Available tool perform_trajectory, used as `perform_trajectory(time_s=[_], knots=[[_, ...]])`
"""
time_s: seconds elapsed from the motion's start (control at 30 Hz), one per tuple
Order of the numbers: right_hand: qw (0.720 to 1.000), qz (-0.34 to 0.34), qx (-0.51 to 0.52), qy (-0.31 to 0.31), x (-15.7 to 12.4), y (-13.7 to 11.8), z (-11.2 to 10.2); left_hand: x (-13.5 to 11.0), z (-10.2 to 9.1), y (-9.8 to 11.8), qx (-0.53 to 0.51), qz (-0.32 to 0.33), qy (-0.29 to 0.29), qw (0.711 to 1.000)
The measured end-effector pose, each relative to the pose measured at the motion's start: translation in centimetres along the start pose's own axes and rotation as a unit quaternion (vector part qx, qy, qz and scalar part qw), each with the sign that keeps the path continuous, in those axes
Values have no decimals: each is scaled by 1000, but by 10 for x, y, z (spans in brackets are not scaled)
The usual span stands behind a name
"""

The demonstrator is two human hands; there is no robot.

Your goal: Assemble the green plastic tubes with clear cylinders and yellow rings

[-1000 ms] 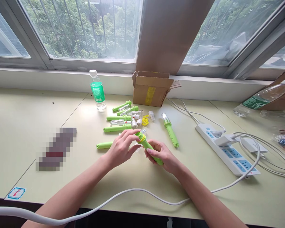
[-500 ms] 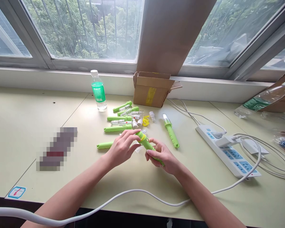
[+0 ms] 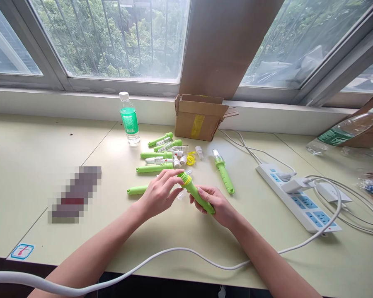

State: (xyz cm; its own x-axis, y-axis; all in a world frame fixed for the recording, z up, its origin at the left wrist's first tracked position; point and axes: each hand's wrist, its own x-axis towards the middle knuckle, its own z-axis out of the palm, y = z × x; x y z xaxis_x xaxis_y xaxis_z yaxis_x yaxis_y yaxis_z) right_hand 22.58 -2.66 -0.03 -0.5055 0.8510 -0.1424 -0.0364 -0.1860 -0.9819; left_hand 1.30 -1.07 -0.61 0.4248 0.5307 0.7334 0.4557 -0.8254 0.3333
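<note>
My right hand (image 3: pixel 216 205) is wrapped round the lower part of a green plastic handle (image 3: pixel 194 191) with a yellow ring at its top end, holding it tilted above the table. My left hand (image 3: pixel 160 192) pinches that top end with its fingertips. A small clear part lies just under the handle, mostly hidden. Behind my hands lie several more green handles (image 3: pixel 153 168), clear tubes and small white caps (image 3: pixel 177 159). One assembled green piece with a clear tip (image 3: pixel 223 170) lies to the right.
A water bottle with a green label (image 3: pixel 129 119) and an open cardboard box (image 3: pixel 199 116) stand near the window sill. A white power strip (image 3: pixel 298 196) with plugs and cables lies right. A white cable (image 3: pixel 161 254) crosses the front edge. A blurred dark object (image 3: pixel 76 192) lies left.
My right hand's fingers have shifted slightly along the green handle, turning it a little. The left hand stays on the top end. Nothing else moved.
</note>
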Motion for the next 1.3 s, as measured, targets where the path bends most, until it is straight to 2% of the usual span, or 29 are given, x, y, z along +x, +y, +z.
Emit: perform_trajectory(time_s=[0.3,0.47,0.63,0.93,1.13,1.3], knots=[[999,21,32,5,2,7,2,-2,3,-1,1,12,24,1000],[1000,-6,21,8,2,4,2,-1,3,1,2,17,40,999],[1000,-3,-27,-4,1,1,5,-2,3,1,15,3,17,1000],[1000,18,17,2,3,9,3,-2,4,-1,7,-4,10,1000],[1000,-17,-7,-8,2,7,1,-2,4,-1,-1,-7,8,1000],[999,-9,-23,-28,1,4,1,-1,2,0,-7,-2,6,1000]])
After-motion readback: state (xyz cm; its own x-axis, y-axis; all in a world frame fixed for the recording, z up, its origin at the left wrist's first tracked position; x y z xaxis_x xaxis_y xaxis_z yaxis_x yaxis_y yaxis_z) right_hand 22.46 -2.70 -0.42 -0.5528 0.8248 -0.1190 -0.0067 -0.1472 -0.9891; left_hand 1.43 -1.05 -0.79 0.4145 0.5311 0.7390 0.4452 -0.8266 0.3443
